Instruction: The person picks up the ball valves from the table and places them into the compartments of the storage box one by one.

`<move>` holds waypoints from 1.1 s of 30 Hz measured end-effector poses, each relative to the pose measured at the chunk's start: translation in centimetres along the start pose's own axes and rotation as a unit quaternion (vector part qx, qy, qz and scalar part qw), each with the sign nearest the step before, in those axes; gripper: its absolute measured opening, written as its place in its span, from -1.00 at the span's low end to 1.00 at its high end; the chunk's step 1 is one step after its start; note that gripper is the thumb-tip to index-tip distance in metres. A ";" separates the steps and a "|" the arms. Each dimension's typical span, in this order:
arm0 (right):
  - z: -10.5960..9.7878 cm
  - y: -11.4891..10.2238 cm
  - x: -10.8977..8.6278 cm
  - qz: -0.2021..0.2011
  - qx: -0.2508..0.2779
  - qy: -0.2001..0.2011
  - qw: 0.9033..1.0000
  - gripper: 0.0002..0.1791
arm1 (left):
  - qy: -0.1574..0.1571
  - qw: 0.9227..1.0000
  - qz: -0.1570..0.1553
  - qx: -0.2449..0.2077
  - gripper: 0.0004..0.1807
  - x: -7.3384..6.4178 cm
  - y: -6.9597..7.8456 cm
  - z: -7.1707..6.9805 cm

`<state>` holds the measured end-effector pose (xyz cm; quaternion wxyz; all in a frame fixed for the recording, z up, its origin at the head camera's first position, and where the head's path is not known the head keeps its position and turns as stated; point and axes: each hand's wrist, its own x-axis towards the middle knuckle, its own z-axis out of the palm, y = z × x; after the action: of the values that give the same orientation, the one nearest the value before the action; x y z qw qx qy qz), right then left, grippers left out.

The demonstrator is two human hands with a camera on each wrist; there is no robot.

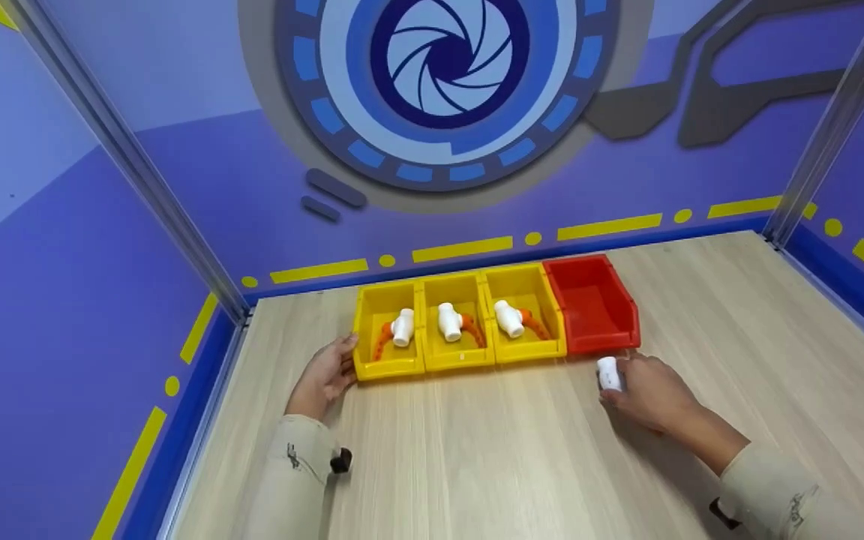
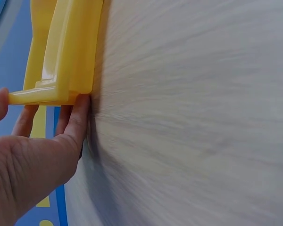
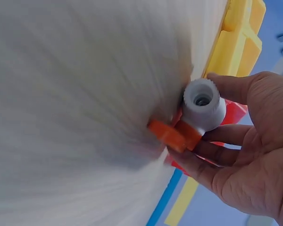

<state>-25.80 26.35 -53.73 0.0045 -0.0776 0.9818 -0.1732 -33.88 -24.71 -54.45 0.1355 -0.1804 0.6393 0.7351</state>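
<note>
In the head view, three yellow bins [image 1: 391, 368] and a red bin [image 1: 593, 311] stand side by side. Each yellow bin holds a white ball valve with an orange handle: the left valve [image 1: 403, 328], the middle valve [image 1: 449, 322] and the right valve [image 1: 508, 319]. My left hand [image 1: 325, 377] rests its fairly straight fingers against the outer side of the leftmost yellow bin [image 2: 82, 61]. Just in front of the red bin, my right hand [image 1: 657, 395] grips another ball valve [image 3: 205, 110] between thumb and fingers. Its orange handle [image 3: 170, 134] points toward the tabletop.
The bins stand on a light wood table [image 1: 469, 465], near its back edge. A printed blue-purple panel [image 1: 192, 187] rises behind them, with side panels at left and right. Metal corner posts [image 1: 132, 161] join the panels.
</note>
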 end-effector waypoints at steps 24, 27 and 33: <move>0.0 0.0 0.6 -0.001 -0.008 -0.018 1.000 -0.47 | 0.004 0.999 -0.008 -0.040 -0.33 -0.2 -0.1 0.0; -0.1 0.0 0.5 -0.007 -0.012 -0.019 1.000 -0.48 | 0.007 0.999 -0.009 -0.039 -0.37 -0.1 -0.2 0.0; 0.0 0.1 0.5 0.000 -0.006 -0.022 1.000 -0.45 | 0.013 0.999 -0.010 -0.048 -0.39 -0.1 -0.3 0.1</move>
<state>-26.30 26.37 -53.81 0.0255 -0.0813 0.9826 -0.1652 -33.67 -24.57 -54.66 0.1258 -0.2023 0.6028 0.7615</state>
